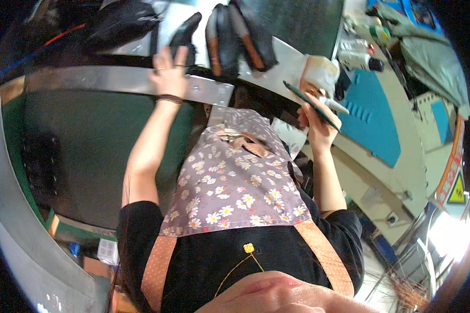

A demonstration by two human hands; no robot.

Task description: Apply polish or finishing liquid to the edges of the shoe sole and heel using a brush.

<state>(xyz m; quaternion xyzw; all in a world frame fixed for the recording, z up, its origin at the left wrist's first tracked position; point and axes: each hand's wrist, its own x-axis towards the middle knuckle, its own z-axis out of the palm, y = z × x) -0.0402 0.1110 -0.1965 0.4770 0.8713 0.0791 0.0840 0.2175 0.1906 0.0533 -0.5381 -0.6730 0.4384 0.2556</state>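
Note:
My left hand (169, 73) reaches over the metal edge of the bench, fingers spread, with its fingertips at the near end of a black shoe (186, 37). Whether they touch it I cannot tell. To the right of that shoe lies a pair of black shoes, one (223, 39) beside the other (256, 44), with brown strips along them. In my right hand (318, 122) is a slim dark green pen-like tool (303, 96), slanting up to the left. A whitish plastic container (321, 70), open and stained orange-brown inside, sits just beyond that hand.
A large black bundle (122, 26) lies at the far left. Right of me, a pale machine surface (407, 161) carries a blue panel (371, 115), with bottles (357, 60) near its far end. The metal bench edge (104, 78) curves leftward above a dark green panel (89, 151).

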